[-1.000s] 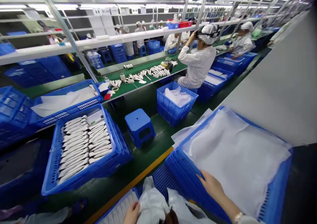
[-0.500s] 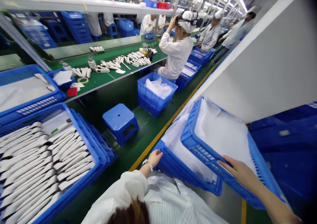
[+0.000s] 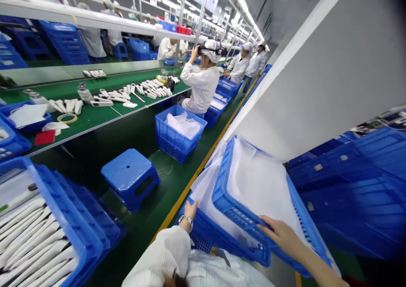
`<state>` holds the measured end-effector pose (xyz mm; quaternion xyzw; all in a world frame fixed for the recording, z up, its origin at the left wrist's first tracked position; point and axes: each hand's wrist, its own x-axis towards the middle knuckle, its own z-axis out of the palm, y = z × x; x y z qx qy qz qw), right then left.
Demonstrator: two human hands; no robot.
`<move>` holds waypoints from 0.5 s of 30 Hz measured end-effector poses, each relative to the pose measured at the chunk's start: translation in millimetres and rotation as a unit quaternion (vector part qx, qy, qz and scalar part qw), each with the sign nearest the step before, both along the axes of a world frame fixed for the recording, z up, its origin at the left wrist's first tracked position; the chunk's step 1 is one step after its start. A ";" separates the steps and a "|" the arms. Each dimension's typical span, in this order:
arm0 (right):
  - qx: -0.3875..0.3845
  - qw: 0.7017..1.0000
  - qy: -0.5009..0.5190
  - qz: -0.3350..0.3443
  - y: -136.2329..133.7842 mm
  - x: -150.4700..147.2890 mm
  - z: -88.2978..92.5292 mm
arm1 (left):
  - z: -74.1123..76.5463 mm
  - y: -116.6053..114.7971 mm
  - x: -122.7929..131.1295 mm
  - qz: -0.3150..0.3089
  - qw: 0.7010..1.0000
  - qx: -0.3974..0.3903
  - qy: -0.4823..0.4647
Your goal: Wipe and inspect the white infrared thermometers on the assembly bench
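Observation:
My right hand (image 3: 281, 234) is closed over the near rim of a blue plastic crate (image 3: 242, 213) lined with white sheeting (image 3: 260, 181). This crate sits tilted and askew on top of a lower blue crate (image 3: 218, 230), where more white sheeting (image 3: 203, 189) hangs over the edge. My left hand (image 3: 190, 213), with a watch at the wrist, is closed at the left corner of the lower crate, thumb up; its fingertips are partly hidden.
At lower left, a blue crate (image 3: 85, 236) holds rows of white handheld pieces (image 3: 34, 244). A blue stool (image 3: 128, 172) stands beside the green workbench (image 3: 104, 122). A seated co-worker (image 3: 203, 81) is beyond a blue bin (image 3: 177, 141). Stacked blue crates (image 3: 358, 181) are at right.
My view has swung right, so the bench and stool appear further left. My left hand has closed on the lower crate's corner. My right hand keeps its hold on the upper crate.

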<state>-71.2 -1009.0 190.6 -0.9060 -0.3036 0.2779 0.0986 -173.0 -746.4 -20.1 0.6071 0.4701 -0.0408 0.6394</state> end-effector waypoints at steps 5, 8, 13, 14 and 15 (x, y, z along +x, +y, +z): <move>0.003 1.000 0.013 -0.013 -0.4 -29.8 -72.9 | 9.3 -2.0 10.0 0.039 0.992 0.114 -0.022; 0.026 0.999 0.030 -0.034 -1.7 -41.3 -113.2 | 25.9 -13.3 10.4 0.020 0.980 0.189 -0.065; 0.080 0.983 0.028 -0.162 -40.2 -19.0 -142.0 | 58.1 -34.3 15.2 -0.122 0.949 0.251 -0.145; 0.081 0.973 0.015 -0.214 -53.4 -9.8 -144.9 | 62.7 -38.3 19.1 -0.158 0.942 0.253 -0.154; 0.078 0.960 0.003 -0.270 -66.9 -0.5 -148.0 | 66.3 -42.6 24.3 -0.190 0.935 0.253 -0.157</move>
